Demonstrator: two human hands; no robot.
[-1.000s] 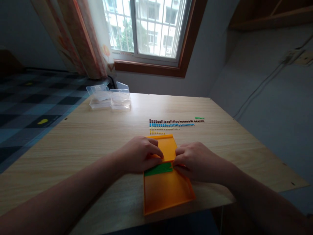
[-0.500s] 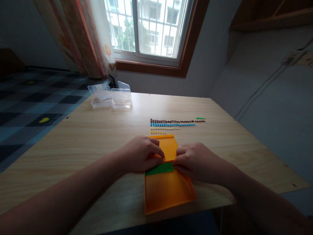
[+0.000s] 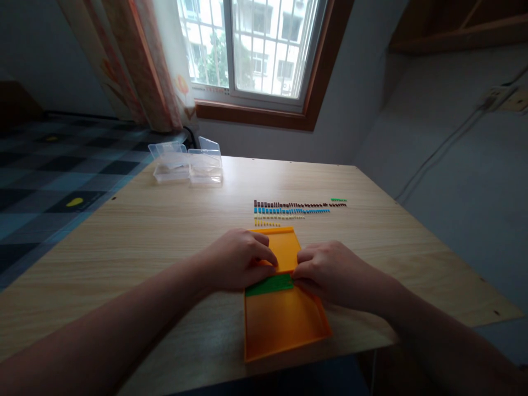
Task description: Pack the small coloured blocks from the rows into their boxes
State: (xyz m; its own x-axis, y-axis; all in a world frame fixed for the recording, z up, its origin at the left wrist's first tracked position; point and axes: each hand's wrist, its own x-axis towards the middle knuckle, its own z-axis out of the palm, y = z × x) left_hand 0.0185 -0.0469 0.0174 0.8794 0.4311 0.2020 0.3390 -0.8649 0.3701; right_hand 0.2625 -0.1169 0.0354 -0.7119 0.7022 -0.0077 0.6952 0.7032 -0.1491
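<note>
A shallow orange tray (image 3: 284,324) lies at the front of the table, its lower corner near the table's edge. Across its middle, below an orange ridge, runs a strip of green pieces (image 3: 270,284). My left hand (image 3: 241,259) rests over the tray's left side, thumb and fingers curled together at the ridge just above the green strip. At the strip's right end my right hand (image 3: 330,269) is closed in a pinch by the tray's right edge. Whatever small thing either hand's fingertips hold is hidden.
Beyond the tray lie rows of tiny pieces: brown (image 3: 289,204), blue (image 3: 284,210), pale (image 3: 280,217), yellow (image 3: 264,223) and a short green row (image 3: 339,200). Two clear plastic boxes (image 3: 205,175) with raised lids stand at the back left of the wooden table (image 3: 165,236).
</note>
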